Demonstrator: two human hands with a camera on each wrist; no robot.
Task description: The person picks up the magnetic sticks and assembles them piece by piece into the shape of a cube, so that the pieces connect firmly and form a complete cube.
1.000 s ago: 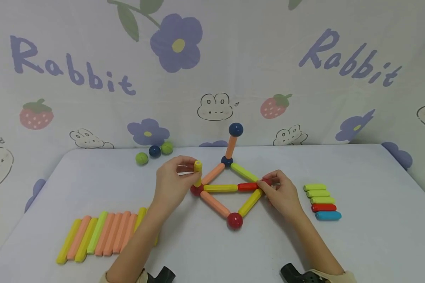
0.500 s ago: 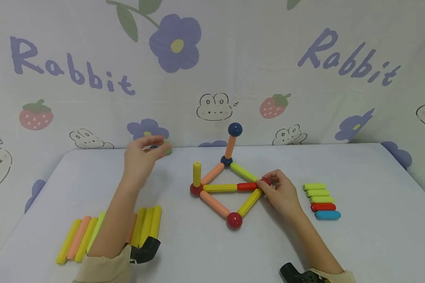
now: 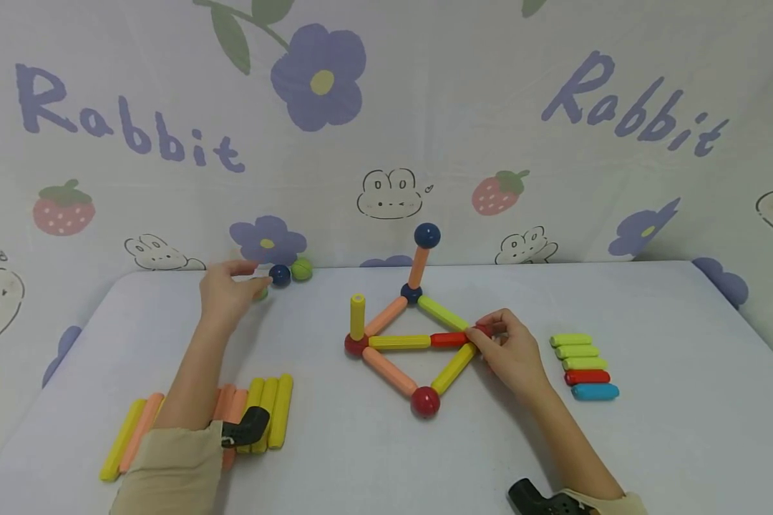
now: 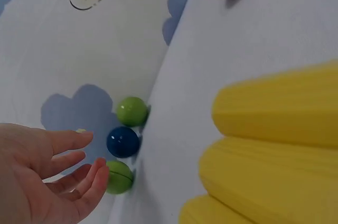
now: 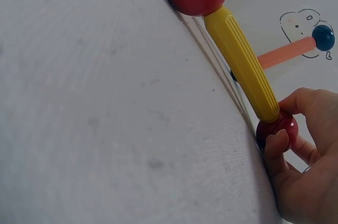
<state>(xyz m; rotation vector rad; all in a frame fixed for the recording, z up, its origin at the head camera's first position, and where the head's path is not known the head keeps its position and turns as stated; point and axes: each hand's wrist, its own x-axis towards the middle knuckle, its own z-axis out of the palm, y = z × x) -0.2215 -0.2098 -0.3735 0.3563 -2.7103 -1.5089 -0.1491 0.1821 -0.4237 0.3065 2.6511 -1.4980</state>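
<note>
My left hand is over the back left of the table, fingers parted and holding nothing. Its fingertips overlap a green ball, beside a dark blue ball and another green ball. My right hand grips the red ball at the right corner of a diamond frame of sticks and balls. A short red stick and a yellow stick run across the frame to the left red ball. On that ball stands an upright yellow stick.
Yellow and orange sticks lie in a row at the left, partly under the left forearm. Several short sticks lie at the right. An orange stick topped with a blue ball rises from the frame's back corner.
My left hand has let go of the upright yellow stick, which stays standing on the red ball, and has moved left and back to the loose balls. The right hand has stayed put.
</note>
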